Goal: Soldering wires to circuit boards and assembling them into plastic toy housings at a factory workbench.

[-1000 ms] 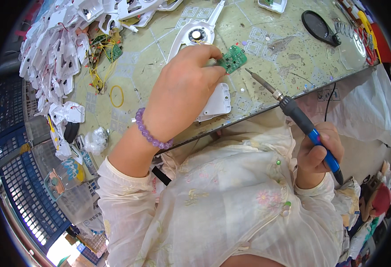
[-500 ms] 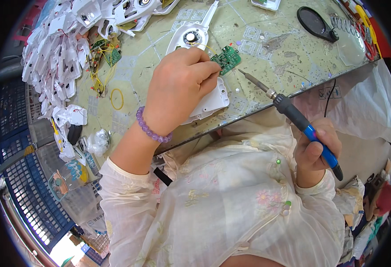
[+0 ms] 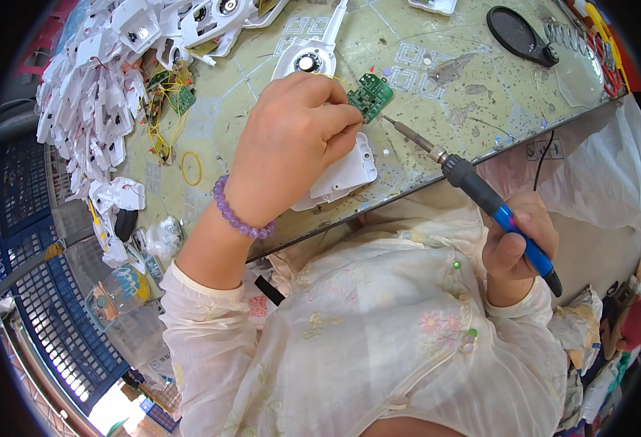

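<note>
Advanced since the earlier frame: soldering iron (image 3: 473, 191), tip now just beside the green circuit board (image 3: 370, 95). Right hand (image 3: 518, 246), nearest, fingers wrapped around its blue handle. Left hand (image 3: 296, 142), farther, fingertips pinching the board above a white plastic housing (image 3: 342, 175) on the workbench (image 3: 437, 80).

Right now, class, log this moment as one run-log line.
left hand: pinches green circuit board | right hand: grips soldering iron, tip beside board | under left hand: white plastic housing | surface: workbench

Soldering iron (image 3: 481, 191) seemingly near circuit board (image 3: 370, 95)
</note>
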Tool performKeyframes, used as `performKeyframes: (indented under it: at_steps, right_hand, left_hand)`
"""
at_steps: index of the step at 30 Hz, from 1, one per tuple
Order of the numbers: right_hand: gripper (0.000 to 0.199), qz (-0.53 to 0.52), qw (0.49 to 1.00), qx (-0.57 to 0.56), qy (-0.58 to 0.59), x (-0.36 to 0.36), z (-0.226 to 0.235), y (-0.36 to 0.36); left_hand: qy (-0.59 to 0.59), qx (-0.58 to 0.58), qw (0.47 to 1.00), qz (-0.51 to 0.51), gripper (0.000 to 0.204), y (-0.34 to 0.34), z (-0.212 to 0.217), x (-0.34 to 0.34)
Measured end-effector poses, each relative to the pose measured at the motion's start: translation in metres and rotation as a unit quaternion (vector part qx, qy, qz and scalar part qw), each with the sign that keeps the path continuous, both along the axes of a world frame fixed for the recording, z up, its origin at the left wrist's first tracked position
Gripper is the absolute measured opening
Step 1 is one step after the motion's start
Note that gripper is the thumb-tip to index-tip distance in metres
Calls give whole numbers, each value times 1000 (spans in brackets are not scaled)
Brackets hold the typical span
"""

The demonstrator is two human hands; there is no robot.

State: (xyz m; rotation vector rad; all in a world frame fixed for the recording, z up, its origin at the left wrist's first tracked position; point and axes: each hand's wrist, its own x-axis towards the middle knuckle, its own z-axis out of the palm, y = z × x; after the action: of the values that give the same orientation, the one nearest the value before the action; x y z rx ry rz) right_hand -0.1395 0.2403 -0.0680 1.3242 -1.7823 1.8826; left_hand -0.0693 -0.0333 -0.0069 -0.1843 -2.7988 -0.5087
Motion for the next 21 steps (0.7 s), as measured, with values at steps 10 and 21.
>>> performKeyframes:
  at_steps: [10,21]
  right_hand:
    - [25,20,1000,18,-13,-7,1,1]
    - [26,34,999,25,-14,-10,3,-5]
  left_hand:
    - [-30,-19,999,-1,10,4,2,-6]
    - [-56,-89,994,-18,4,7,8,-12]
